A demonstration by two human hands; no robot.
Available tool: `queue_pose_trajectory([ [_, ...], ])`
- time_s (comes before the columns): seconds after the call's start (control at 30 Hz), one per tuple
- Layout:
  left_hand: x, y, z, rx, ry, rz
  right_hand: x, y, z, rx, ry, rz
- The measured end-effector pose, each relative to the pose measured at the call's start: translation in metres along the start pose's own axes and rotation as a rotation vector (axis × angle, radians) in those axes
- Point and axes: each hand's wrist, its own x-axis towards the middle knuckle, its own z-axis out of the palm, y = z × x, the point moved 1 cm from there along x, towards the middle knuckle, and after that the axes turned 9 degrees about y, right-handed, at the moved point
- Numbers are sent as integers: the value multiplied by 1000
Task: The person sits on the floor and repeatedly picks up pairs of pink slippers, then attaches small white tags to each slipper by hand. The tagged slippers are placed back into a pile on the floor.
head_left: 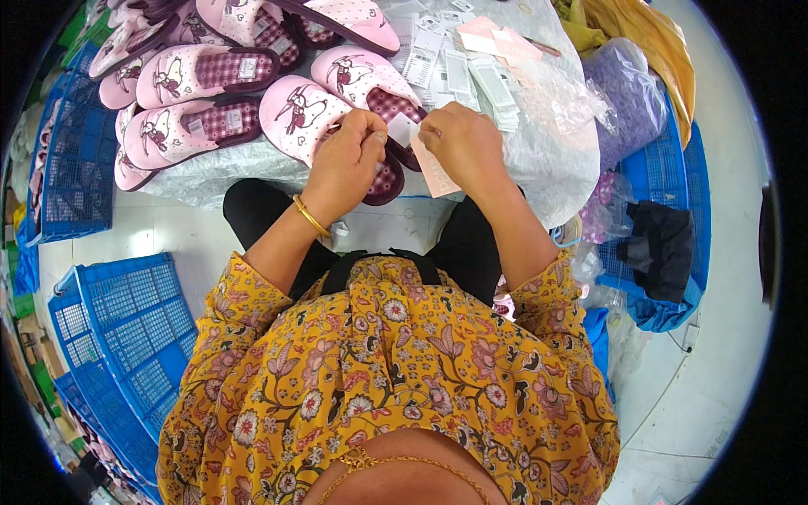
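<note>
My left hand [347, 160] is closed over a pink slipper [295, 114] printed with a dark rabbit figure. Its fingertips are pressed together, and whatever they pinch is hidden. Beside it my right hand [465, 145] is closed on a pink card tag [437, 177], which hangs below the fingers toward the table's near edge. A matching slipper [349, 71] lies just beyond both hands, its dark red checked insole partly covered by them. More pink slippers [175, 74] are piled on the left of the table.
White printed labels [457, 71] and pink cards [497, 40] lie on the plastic-covered table [560, 164]. Blue crates [139, 316] stand on the floor at left; another blue crate [697, 185] at right sits near a bagged purple bundle [624, 97] and dark cloth [661, 250].
</note>
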Motion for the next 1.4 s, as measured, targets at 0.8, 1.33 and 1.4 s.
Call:
queue_pose_trajectory([
  [0.8, 15, 10, -3, -182, -86, -156, -8, -7, 11, 409, 193, -94],
  [1.33, 13, 17, 0, 190, 84, 164, -10, -3, 15, 463, 197, -96],
  [1.4, 13, 17, 0, 194, 71, 141, -10, -2, 15, 465, 200, -108],
])
